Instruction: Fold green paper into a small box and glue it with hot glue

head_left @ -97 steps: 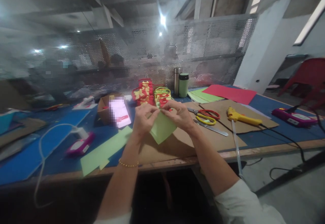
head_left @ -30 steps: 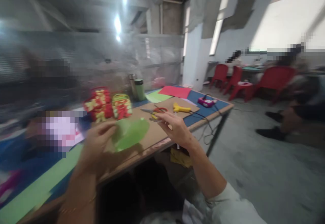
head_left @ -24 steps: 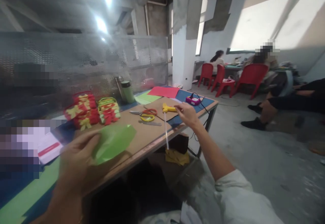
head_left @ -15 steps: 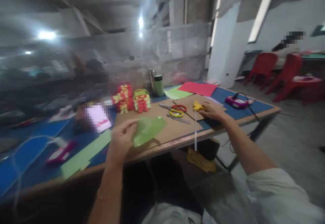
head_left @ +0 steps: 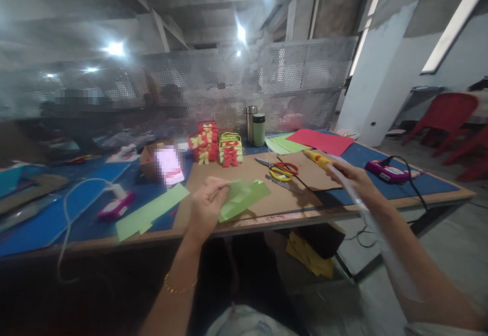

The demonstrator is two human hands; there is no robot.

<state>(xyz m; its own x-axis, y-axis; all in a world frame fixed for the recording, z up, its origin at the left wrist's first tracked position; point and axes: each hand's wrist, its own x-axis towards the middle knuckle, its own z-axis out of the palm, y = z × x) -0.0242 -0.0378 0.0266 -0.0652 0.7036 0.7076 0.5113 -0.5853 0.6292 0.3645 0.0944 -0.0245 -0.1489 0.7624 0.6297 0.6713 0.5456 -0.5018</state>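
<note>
Pinching the green paper (head_left: 246,204) by its left edge between thumb and fingers of the left hand (head_left: 209,199), above the cardboard (head_left: 278,206), near the front edge of the tabletop (head_left: 438,186). Looks light, thin and a bit springy, apt to crease under a hard squeeze; best taken gently by an edge or corner. Gripping the glue gun (head_left: 320,159) in the right hand (head_left: 353,176), right of the scissors (head_left: 274,166), nose aimed left and toward the far edge. Probably heavier than the paper, rigid, perhaps hot at the nose; best held by the handle, well back from the tip. Trailing a blurred clear strip (head_left: 360,205) down across the front edge, likely slick and bendy. Cannot tell how tightly gripped.
</note>
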